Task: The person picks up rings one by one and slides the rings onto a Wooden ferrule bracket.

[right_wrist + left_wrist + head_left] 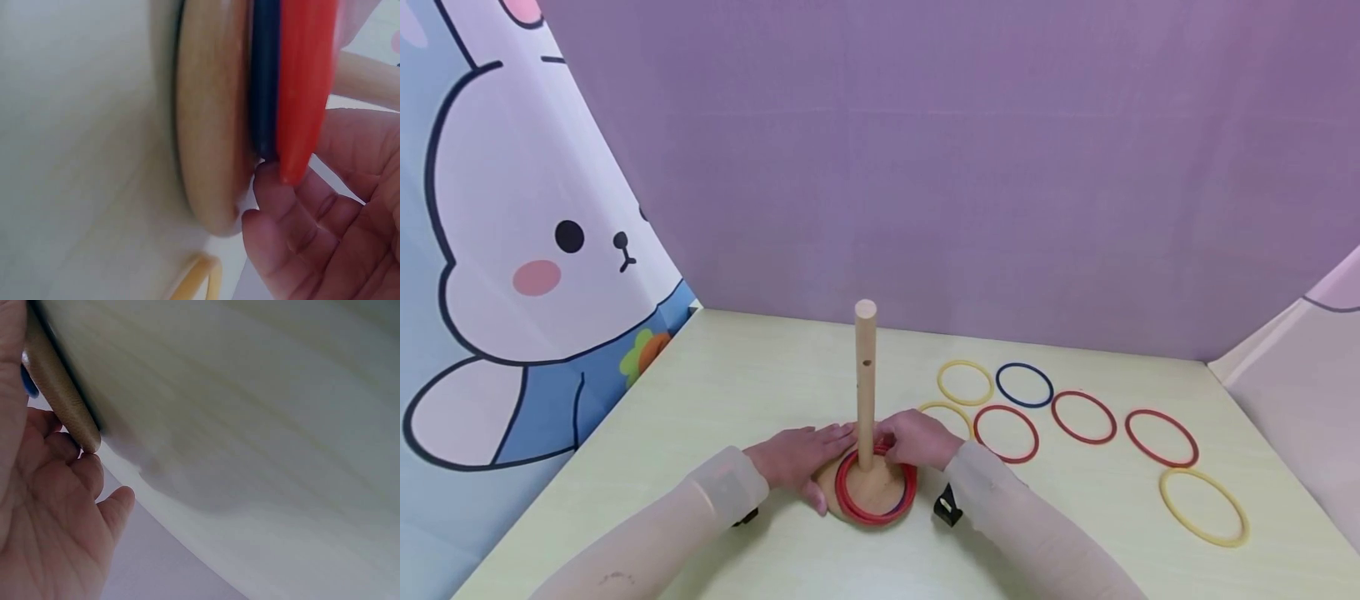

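Observation:
A wooden ring-toss base (877,487) with an upright peg (866,383) stands on the table. Round the peg's foot lie a red ring (857,512) and a blue ring (264,94), the red one on top. My left hand (797,460) holds the base by its left edge, thumb at the front and fingers toward the back. In the left wrist view, curled fingertips touch the base's rim (62,387). On the far right side of the base, my right hand (921,439) pinches the red ring between thumb and fingers, its fingertips close beside the blue ring.
To the right, several loose rings lie flat: a blue ring (1025,406), yellow rings such as the one at the right (1242,533), and red rings such as the middle one (1060,423). One yellow ring (958,407) is partly behind my right hand. A purple cloth (925,167) hangs behind the table.

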`<state>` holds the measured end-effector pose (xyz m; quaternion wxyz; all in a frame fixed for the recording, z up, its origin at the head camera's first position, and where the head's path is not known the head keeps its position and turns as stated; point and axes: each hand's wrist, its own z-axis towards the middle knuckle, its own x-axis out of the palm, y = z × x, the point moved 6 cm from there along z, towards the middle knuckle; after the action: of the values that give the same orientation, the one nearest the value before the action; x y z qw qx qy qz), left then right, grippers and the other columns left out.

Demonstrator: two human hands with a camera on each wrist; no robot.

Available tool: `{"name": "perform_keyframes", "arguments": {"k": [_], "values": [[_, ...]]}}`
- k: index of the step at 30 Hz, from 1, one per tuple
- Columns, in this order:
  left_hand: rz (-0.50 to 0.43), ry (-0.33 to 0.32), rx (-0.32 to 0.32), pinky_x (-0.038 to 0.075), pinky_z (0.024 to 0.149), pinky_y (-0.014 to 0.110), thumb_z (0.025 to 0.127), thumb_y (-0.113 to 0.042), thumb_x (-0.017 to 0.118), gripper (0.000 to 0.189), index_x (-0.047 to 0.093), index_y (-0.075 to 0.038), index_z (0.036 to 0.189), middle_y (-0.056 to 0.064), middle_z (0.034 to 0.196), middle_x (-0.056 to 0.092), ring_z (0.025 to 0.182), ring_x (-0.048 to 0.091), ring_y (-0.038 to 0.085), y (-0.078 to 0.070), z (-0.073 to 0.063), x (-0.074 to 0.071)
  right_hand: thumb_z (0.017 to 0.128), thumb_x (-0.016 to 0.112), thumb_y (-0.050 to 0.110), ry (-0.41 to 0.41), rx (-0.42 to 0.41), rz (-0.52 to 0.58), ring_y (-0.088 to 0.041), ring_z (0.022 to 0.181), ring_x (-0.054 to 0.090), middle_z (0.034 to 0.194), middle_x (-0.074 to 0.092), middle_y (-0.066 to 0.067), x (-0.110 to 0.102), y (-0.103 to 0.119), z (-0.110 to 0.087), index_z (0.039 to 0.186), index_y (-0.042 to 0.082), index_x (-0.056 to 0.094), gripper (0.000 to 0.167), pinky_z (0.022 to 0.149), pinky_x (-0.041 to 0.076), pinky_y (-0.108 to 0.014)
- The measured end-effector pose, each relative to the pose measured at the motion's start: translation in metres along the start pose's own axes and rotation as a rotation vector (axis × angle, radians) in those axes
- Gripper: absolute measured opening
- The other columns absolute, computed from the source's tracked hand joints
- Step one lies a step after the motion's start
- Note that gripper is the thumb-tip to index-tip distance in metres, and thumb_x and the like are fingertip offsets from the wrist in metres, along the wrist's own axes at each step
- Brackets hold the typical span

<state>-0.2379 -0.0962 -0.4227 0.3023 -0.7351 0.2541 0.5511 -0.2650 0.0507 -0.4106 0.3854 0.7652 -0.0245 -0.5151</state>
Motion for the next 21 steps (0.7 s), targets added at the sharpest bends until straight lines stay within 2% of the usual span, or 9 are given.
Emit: {"name": "perform_keyframes", "arguments": {"k": [7,11,15,21], "values": [[-0.001,0.007,-0.017,0.035,0.106,0.05,0.066,-0.055,0.079,0.111,0.027,-0.005,0.151,0.011,0.156,0.026,0.138,0.031,0.033,0.0,0.001,0.0,0.084,0.072,0.006,-0.026,0.009,-0.023,-0.013,0.077,0.058,0.088,0.068,0.001,-0.013,-0.007,-0.004,0.105,0.009,0.074,0.021,0.07,0.052,-0.028],[0.003,0.005,-0.016,0.035,0.106,0.05,0.066,-0.053,0.08,0.11,0.028,-0.005,0.151,0.011,0.156,0.026,0.138,0.032,0.033,0.001,0.001,0.0,0.085,0.072,0.011,-0.088,0.047,-0.029,-0.015,0.079,0.056,0.086,0.064,0.002,-0.027,-0.016,-0.008,0.107,0.01,0.073,0.022,0.071,0.05,-0.031],[0.01,0.001,-0.009,0.035,0.106,0.049,0.065,-0.052,0.08,0.109,0.03,-0.003,0.149,0.013,0.155,0.028,0.138,0.033,0.033,0.0,0.001,0.001,0.085,0.071,0.008,-0.145,0.048,-0.04,-0.015,0.077,0.055,0.083,0.062,0.003,-0.04,-0.027,-0.015,0.108,0.008,0.072,0.023,0.071,0.049,-0.031],[-0.003,0.0,-0.01,0.034,0.107,0.049,0.065,-0.051,0.081,0.109,0.03,-0.004,0.149,0.012,0.155,0.028,0.138,0.032,0.033,0.001,0.0,0.001,0.085,0.07,0.006,-0.176,0.072,-0.058,-0.015,0.079,0.055,0.086,0.062,0.002,-0.054,-0.046,-0.03,0.109,0.006,0.071,0.024,0.075,0.049,-0.033]]}}
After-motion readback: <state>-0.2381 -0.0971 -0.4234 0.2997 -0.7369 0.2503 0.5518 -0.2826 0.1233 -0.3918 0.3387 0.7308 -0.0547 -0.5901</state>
